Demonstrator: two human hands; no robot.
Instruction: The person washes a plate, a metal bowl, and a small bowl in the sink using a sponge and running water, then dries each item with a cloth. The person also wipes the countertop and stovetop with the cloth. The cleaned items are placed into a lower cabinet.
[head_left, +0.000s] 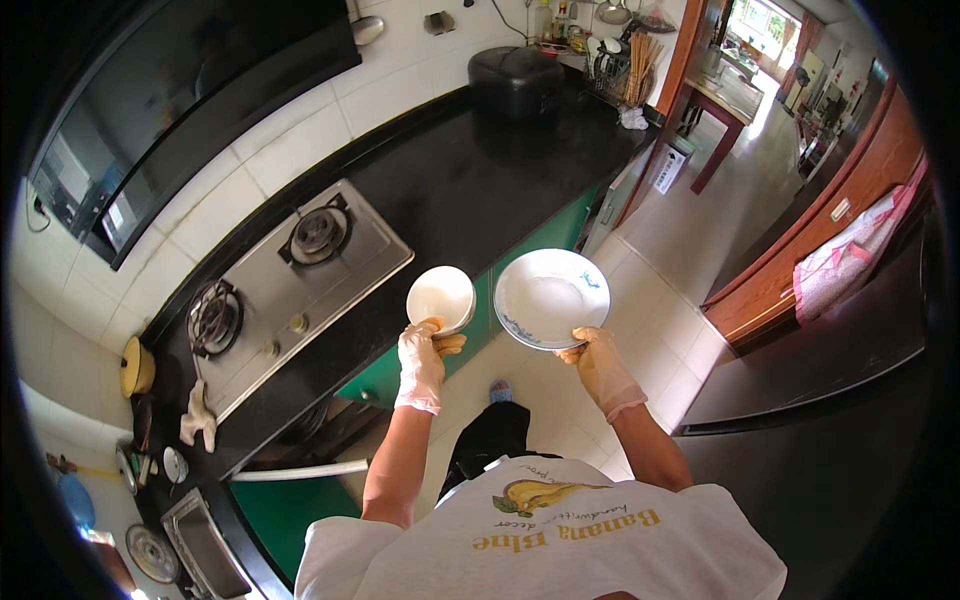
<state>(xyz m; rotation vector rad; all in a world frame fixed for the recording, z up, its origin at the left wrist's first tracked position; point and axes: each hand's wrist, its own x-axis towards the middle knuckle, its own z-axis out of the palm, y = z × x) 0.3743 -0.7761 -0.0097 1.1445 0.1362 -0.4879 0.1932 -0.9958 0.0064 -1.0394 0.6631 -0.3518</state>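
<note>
My left hand (426, 362), in a thin translucent glove, grips the near rim of a small white bowl (439, 298). That bowl is tilted so its pale inside faces me, and nothing shows in it. In my right hand (602, 367), gloved the same way, is a wider, shallow white dish (547, 296) with blue motifs on its rim. My thumb lies over its near edge, while the other fingers are partly hidden underneath. Both vessels are held apart from each other in the air, in front of the counter's edge and above the tiled floor.
A two-burner gas stove (300, 300) is set in the black countertop (450, 187). Farther along stand a black rounded appliance (516, 79) and a chopstick holder (637, 75). The sink (210, 547) is at lower left. An open drawer or door (300, 487) juts out below the counter.
</note>
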